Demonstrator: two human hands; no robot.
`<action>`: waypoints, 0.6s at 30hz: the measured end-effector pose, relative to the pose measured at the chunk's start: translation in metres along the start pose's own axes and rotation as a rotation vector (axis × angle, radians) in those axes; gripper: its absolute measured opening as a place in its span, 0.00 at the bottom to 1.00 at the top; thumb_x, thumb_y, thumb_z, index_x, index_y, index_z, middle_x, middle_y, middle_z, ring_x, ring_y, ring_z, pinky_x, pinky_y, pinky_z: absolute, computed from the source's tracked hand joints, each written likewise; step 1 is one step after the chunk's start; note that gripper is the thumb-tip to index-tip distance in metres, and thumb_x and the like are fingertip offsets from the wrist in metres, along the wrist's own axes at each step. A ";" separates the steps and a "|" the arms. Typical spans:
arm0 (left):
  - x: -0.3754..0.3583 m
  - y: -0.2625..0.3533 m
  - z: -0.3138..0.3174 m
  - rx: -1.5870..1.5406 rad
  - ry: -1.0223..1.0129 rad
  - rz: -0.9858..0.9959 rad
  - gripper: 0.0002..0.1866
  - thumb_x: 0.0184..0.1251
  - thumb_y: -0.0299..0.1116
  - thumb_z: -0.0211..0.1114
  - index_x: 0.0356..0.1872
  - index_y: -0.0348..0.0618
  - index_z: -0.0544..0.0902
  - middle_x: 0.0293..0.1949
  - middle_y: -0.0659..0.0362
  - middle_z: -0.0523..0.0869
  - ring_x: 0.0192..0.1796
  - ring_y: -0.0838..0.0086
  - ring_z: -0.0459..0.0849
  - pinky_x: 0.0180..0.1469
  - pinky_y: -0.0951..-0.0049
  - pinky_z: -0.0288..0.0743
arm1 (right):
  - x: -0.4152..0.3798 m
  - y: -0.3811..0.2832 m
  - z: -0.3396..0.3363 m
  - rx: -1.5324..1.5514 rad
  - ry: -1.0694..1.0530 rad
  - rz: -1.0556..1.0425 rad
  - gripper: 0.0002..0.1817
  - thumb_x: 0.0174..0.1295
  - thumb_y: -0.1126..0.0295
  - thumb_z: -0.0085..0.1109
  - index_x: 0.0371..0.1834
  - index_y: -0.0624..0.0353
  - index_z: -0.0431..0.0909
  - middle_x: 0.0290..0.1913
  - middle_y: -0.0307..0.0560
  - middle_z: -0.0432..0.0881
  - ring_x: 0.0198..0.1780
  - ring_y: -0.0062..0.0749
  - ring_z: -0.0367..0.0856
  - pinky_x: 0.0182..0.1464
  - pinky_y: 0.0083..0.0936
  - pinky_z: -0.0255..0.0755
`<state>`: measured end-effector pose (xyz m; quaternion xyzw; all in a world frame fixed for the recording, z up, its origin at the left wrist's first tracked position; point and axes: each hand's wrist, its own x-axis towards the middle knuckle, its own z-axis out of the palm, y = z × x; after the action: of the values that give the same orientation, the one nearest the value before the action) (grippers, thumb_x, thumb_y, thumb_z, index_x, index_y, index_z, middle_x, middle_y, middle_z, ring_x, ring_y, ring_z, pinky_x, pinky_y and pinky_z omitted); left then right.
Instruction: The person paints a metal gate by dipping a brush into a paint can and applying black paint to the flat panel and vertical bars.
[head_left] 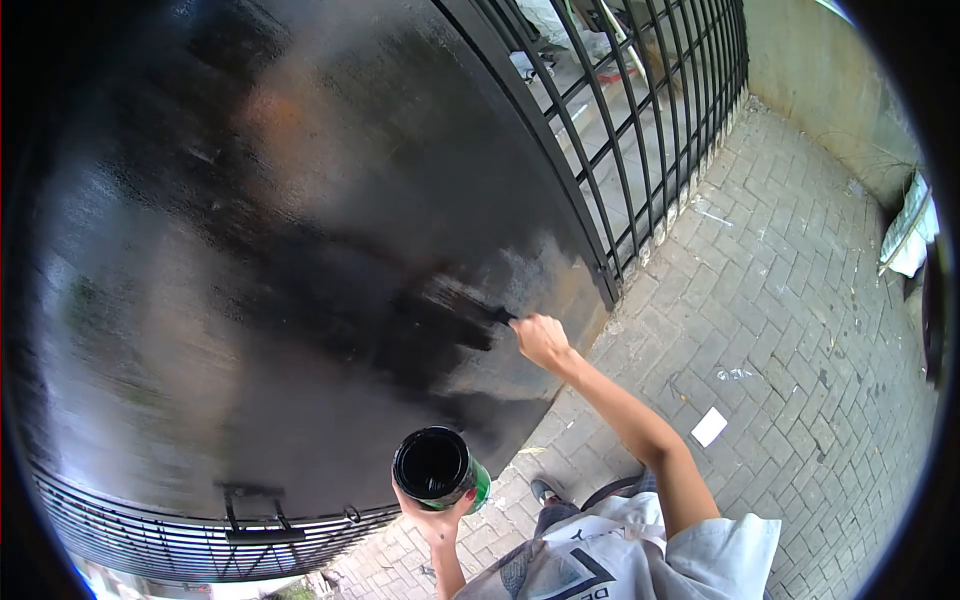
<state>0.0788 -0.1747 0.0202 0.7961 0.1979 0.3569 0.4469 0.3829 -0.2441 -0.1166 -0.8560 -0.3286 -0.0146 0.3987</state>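
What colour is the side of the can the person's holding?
The can is green on its side, best seen in the head view.

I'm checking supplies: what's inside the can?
Inside the can, black shows, apparently paint, coating the inner wall. The dark interior hides the bottom and paint level.

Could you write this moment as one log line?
left hand: holds open green can | right hand: holds brush at dark panel | panel: pale patches near brush
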 end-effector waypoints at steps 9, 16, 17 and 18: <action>0.002 -0.005 0.003 -0.021 0.018 0.020 0.57 0.26 0.38 0.86 0.64 0.34 0.63 0.55 0.52 0.76 0.58 0.64 0.76 0.63 0.64 0.69 | 0.024 -0.055 -0.057 0.172 0.454 -0.290 0.16 0.54 0.74 0.60 0.48 0.52 0.82 0.29 0.53 0.77 0.24 0.48 0.79 0.26 0.38 0.75; 0.001 -0.005 0.005 -0.035 0.002 -0.034 0.56 0.26 0.37 0.86 0.64 0.34 0.64 0.55 0.52 0.76 0.57 0.65 0.77 0.63 0.65 0.70 | -0.025 0.076 0.036 -0.106 -0.185 0.092 0.13 0.59 0.68 0.55 0.44 0.48 0.85 0.31 0.56 0.82 0.30 0.52 0.83 0.32 0.41 0.78; 0.004 0.008 0.012 -0.077 0.006 -0.010 0.55 0.26 0.38 0.86 0.63 0.34 0.65 0.54 0.53 0.76 0.56 0.65 0.77 0.62 0.65 0.70 | -0.027 0.069 0.026 -0.047 -0.102 0.110 0.12 0.59 0.69 0.54 0.44 0.49 0.84 0.30 0.58 0.81 0.30 0.53 0.83 0.32 0.43 0.77; 0.008 0.006 0.014 -0.086 0.000 -0.006 0.55 0.26 0.38 0.86 0.63 0.34 0.65 0.54 0.53 0.76 0.56 0.65 0.77 0.62 0.65 0.70 | -0.017 0.054 0.010 -0.038 -0.058 0.056 0.13 0.59 0.69 0.54 0.44 0.50 0.84 0.30 0.59 0.81 0.31 0.53 0.82 0.32 0.43 0.77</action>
<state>0.0945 -0.1810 0.0230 0.7754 0.1846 0.3640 0.4818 0.3980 -0.2720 -0.1647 -0.8725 -0.3154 0.0150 0.3730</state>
